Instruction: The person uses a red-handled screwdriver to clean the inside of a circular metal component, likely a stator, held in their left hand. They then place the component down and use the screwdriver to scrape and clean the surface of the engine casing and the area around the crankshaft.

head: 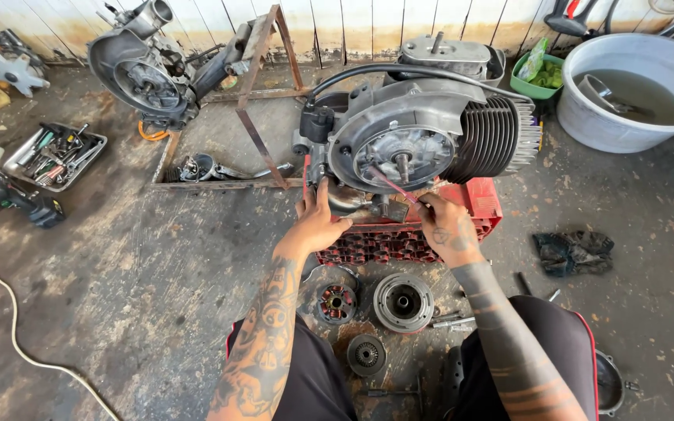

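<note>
My right hand (448, 226) is clenched around the handle end of a thin red-shafted tool (390, 187), whose tip runs up toward 11 o'clock onto the round face of the engine (423, 132). My left hand (317, 222) lies flat and released against the engine's lower left casing, fingers pointing to 12 o'clock, gripping nothing. The engine sits on a red crate (481, 204) directly under both hands, its finned cylinder pointing toward 3 o'clock. Just below the crate, at 6 o'clock on the concrete floor (157, 273), I see a stator with copper coils (336, 302), a grey flywheel (403, 301) beside it, and a smaller round part (367, 355) nearer my knees. At 3 o'clock a dark rag (573, 251) lies on the floor. Further out, a grey basin of water (633, 90) stands at 1 o'clock, a second engine (150, 66) at 10 o'clock, and a tray of tools (54, 154) at 9 o'clock.
</note>
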